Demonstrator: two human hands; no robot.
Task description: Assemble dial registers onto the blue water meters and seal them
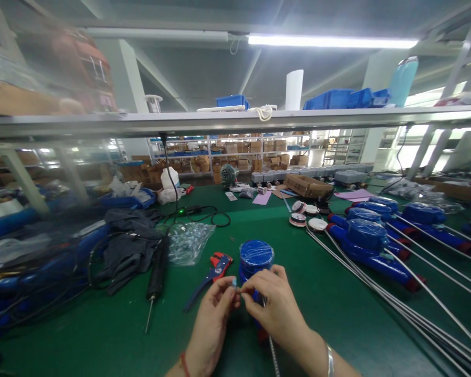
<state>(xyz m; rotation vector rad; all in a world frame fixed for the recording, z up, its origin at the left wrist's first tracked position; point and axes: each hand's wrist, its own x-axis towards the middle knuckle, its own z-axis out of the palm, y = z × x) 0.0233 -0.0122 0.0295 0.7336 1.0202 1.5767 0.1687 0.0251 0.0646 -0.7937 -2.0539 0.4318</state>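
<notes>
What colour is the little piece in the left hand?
The piece is light blue, best seen in the head view.

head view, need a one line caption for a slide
Left hand pinching a small pale blue piece, right hand close beside it, above a green bench with a wrapped blue device.

Green bench top (pixel 317 335) bears a film-wrapped blue unit (pixel 256 253) at centre; to its left lie a red-and-blue hand tool (pixel 220 267), a black-handled tool (pixel 157 272) and a clear bag (pixel 189 243). Spools (pixel 298 220) and further wrapped units (pixel 367 235) occupy the right.
</notes>
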